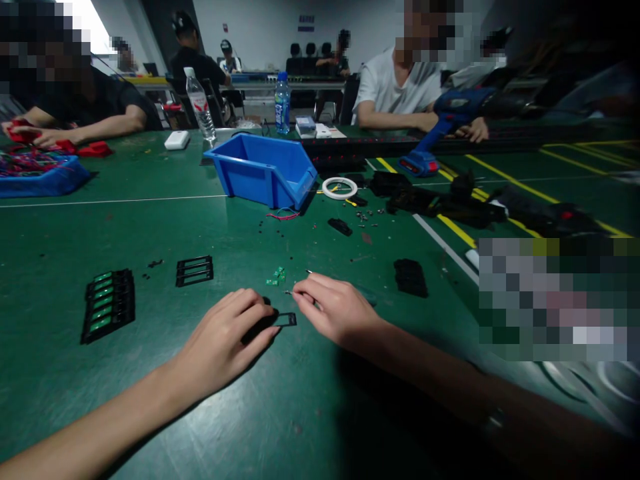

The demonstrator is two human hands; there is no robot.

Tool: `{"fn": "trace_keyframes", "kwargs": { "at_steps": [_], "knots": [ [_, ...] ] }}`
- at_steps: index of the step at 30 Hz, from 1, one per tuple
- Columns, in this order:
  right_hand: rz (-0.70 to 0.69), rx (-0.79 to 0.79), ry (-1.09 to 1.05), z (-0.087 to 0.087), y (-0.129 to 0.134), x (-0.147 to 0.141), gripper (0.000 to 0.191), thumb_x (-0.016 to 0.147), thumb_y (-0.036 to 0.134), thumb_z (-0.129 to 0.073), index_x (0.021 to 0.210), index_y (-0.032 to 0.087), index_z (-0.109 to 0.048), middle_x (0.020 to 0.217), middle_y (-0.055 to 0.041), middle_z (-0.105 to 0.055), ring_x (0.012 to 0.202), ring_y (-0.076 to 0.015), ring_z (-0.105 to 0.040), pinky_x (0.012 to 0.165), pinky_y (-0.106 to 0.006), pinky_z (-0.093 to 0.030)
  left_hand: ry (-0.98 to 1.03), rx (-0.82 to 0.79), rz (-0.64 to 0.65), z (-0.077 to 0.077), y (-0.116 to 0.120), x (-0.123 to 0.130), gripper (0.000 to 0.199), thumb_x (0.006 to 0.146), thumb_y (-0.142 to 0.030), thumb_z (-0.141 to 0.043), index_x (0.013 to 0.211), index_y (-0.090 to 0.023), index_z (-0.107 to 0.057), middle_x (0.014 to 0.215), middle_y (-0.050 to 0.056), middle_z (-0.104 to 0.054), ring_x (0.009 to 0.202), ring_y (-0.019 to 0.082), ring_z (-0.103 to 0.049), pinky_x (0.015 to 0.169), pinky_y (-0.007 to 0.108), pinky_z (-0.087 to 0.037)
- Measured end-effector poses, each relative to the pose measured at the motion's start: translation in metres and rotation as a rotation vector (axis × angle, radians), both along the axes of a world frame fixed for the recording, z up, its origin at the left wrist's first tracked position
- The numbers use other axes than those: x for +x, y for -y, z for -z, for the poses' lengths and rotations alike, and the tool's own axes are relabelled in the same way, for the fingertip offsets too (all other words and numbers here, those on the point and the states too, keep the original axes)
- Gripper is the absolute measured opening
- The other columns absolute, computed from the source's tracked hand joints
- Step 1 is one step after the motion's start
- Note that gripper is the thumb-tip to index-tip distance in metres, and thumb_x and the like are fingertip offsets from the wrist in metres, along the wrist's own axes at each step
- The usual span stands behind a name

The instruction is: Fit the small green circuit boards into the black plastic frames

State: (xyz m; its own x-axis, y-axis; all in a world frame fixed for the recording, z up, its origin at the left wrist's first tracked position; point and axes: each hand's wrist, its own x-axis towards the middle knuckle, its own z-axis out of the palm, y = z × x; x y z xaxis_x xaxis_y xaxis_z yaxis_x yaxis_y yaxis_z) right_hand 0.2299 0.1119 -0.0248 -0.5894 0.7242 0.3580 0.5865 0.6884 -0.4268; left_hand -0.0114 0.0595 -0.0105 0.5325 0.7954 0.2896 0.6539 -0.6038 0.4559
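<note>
l hand [231, 328] holds blk frame [293, 319], r hand [341, 308] a thin tool [289, 292].

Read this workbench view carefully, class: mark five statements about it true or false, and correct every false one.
1. The left hand holds nothing. False: it holds a small black frame.
2. The blue-capped bottle stands upright beyond the blue bin. True.
3. Small green circuit boards lie on the green table. True.
4. The cordless drill lies inside the blue bin. False: it stands on the green table, to the right of the bin.
5. The white ring lies to the left of the blue bin. False: it lies to the right.
</note>
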Motion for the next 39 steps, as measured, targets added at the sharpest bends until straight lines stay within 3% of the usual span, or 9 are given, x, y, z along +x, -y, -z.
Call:
{"fn": "trace_keyframes", "kwargs": {
  "at_steps": [7,11,16,21,24,27,32,34,39],
  "knots": [
    [-0.007,0.039,-0.057,-0.006,0.008,0.000,0.020,0.102,0.025,-0.049,0.100,0.020,-0.068,0.089,-0.0045,-0.070,0.074,-0.0152,-0.063,0.069,-0.027,-0.046,0.002,0.062,-0.003,0.000,0.000,-0.001,0.024,0.098,-0.030,-0.062,0.121,-0.023,-0.062,0.107,0.010,-0.065,0.096,0.024,-0.060,0.084,0.040,-0.051],
    [-0.113,0.116,-0.102,-0.010,0.015,-0.001,0.019,0.103,0.025,-0.050,0.101,0.021,-0.069,0.087,-0.0041,-0.071,0.074,-0.0150,-0.064,0.069,-0.027,-0.046,0.078,0.129,-0.051,-0.003,0.002,-0.001,0.030,0.096,-0.031,-0.066,0.123,-0.021,-0.059,0.108,0.009,-0.066,0.097,0.023,-0.060,0.084,0.039,-0.048],
    [-0.293,0.268,-0.222,-0.008,0.020,-0.003,0.010,0.097,0.019,-0.059,0.101,0.019,-0.069,0.084,-0.0031,-0.072,0.072,-0.0148,-0.065,0.067,-0.028,-0.048,0.071,0.202,0.079,-0.006,0.005,-0.002,0.022,0.097,-0.017,-0.063,0.119,-0.018,-0.061,0.104,0.008,-0.066,0.094,0.020,-0.059,0.083,0.037,-0.044],
    [-0.329,0.309,-0.261,-0.010,0.020,-0.006,0.013,0.093,0.015,-0.064,0.105,0.015,-0.068,0.085,-0.0046,-0.072,0.071,-0.0150,-0.066,0.065,-0.028,-0.048,0.109,0.262,0.160,-0.004,0.004,-0.004,0.019,0.094,-0.010,-0.063,0.112,-0.015,-0.063,0.096,0.008,-0.067,0.088,0.019,-0.057,0.080,0.036,-0.042],
    [-0.243,0.376,-0.241,-0.016,0.021,0.006,0.017,0.092,0.014,-0.066,0.109,0.016,-0.067,0.084,-0.0040,-0.072,0.070,-0.0150,-0.065,0.065,-0.028,-0.048,0.115,0.254,0.204,-0.004,0.005,-0.005,0.020,0.093,-0.008,-0.063,0.112,-0.014,-0.062,0.092,0.008,-0.067,0.082,0.018,-0.057,0.074,0.035,-0.040],
    [-0.068,0.364,-0.170,-0.021,0.024,0.039,0.018,0.091,0.012,-0.065,0.108,0.017,-0.068,0.084,-0.0036,-0.071,0.070,-0.0151,-0.065,0.065,-0.028,-0.047,0.083,0.247,0.331,-0.005,0.008,-0.005,0.021,0.093,-0.007,-0.061,0.114,-0.013,-0.062,0.092,0.009,-0.068,0.079,0.018,-0.056,0.071,0.035,-0.040],
    [0.277,0.280,-0.022,-0.026,0.033,0.121,0.010,0.094,0.019,-0.065,0.104,0.017,-0.069,0.091,-0.0065,-0.069,0.081,-0.0185,-0.065,0.075,-0.031,-0.048,0.015,0.190,0.395,-0.010,0.009,-0.002,0.020,0.095,-0.009,-0.058,0.114,-0.013,-0.062,0.106,0.011,-0.069,0.101,0.022,-0.059,0.089,0.040,-0.043],
    [0.395,0.226,0.025,-0.028,0.032,0.147,0.010,0.095,0.026,-0.066,0.100,0.019,-0.070,0.087,-0.0055,-0.067,0.077,-0.0187,-0.063,0.070,-0.032,-0.046,0.003,0.159,0.372,-0.011,0.008,-0.001,0.019,0.096,-0.010,-0.058,0.114,-0.015,-0.063,0.108,0.009,-0.069,0.109,0.023,-0.058,0.097,0.041,-0.042],
    [0.381,0.068,0.093,-0.030,0.022,0.175,0.019,0.095,0.039,-0.065,0.103,0.023,-0.071,0.087,-0.0032,-0.064,0.070,-0.0170,-0.058,0.062,-0.031,-0.043,-0.020,0.108,0.293,-0.008,0.006,0.001,0.018,0.098,-0.012,-0.056,0.114,-0.017,-0.063,0.110,0.008,-0.068,0.115,0.023,-0.057,0.102,0.040,-0.042]
  ]
}}
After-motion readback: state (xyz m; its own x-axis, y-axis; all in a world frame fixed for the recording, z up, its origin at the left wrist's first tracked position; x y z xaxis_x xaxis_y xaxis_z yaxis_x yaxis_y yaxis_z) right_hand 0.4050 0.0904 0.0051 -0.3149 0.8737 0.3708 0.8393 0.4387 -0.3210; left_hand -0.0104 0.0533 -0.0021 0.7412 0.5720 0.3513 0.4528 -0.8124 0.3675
